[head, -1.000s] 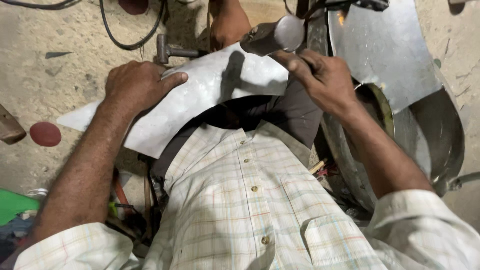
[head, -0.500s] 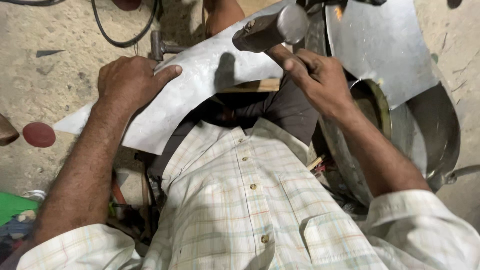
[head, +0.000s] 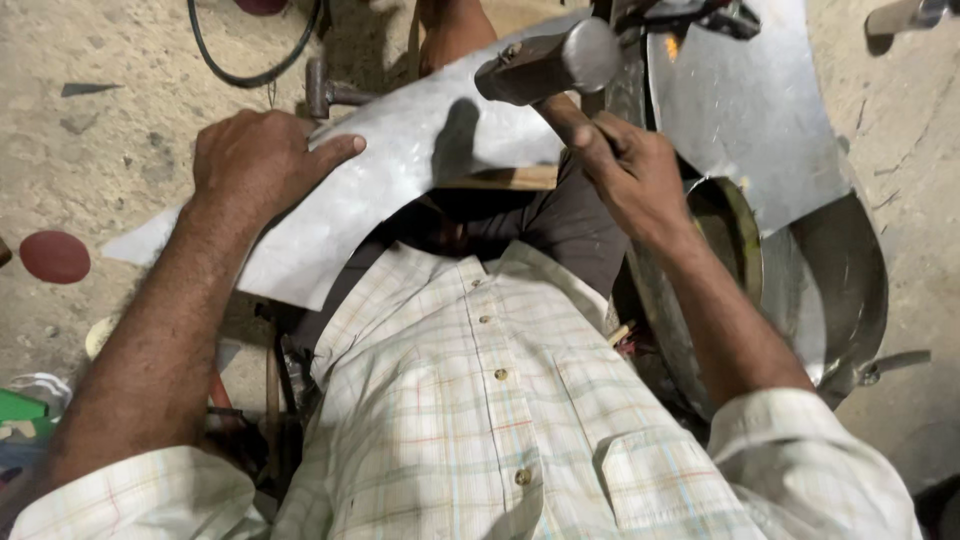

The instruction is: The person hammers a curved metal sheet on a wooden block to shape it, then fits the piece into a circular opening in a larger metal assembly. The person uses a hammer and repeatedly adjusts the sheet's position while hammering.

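Rough sandy concrete floor (head: 120,120) spreads under us, scattered with a black looped cable (head: 215,55), a small dark red disc (head: 54,256) and loose scraps. We sit low, our pale checked button shirt (head: 480,400) filling the foreground, with a curved grey sheet of thin metal (head: 400,170) lying across our lap and running from the lower left up toward the upper right.

Our left hand (head: 262,160) presses flat on the sheet, fingers spread and pointing right, pinning it down rather than gripping it. Our right hand (head: 630,175) is closed tight around the wooden handle of a heavy steel-headed hammer (head: 550,65), whose head hangs just above the sheet's upper edge, casting a shadow on the metal.

We judge the main risk to be the hammer landing off line: the left fingertips lie near the shadowed spot, and a glancing blow could catch them or kick the thin sheet out from under the palm. Its cut edges sit close to our forearm and thighs, so a slip could also scrape skin.

At our right stands a round, shallow metal basin (head: 850,290) with a second bent sheet (head: 740,110) resting against it; what lies inside the basin we cannot tell.
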